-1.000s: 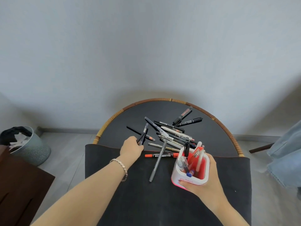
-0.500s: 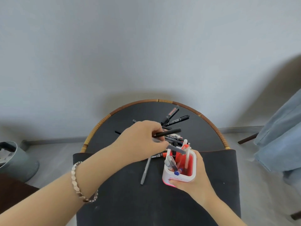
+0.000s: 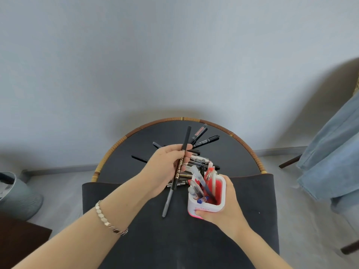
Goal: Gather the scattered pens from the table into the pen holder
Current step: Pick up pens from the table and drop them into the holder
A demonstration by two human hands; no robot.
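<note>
My left hand (image 3: 165,169) holds a long black pen (image 3: 181,158) nearly upright, above the table and just left of the pen holder. The pen holder (image 3: 208,207) is white outside and red inside, with several pens standing in it. My right hand (image 3: 225,206) grips it from the right and front, tilted slightly toward me. A pile of pens (image 3: 200,160) lies behind both hands, partly hidden by my left hand. A grey pen (image 3: 167,200) lies on the black mat to the left of the holder. Two black markers (image 3: 204,137) lie farthest back.
The round black table (image 3: 229,152) has a rattan rim, and a black mat (image 3: 174,239) covers its near half. A grey bin (image 3: 17,195) stands on the floor at left. Blue denim cloth (image 3: 334,152) hangs at right. A wall rises close behind the table.
My left hand took a black pen from the pile, lifted it and turned it from lying sideways to nearly upright. The pen holder stayed in my right hand.
</note>
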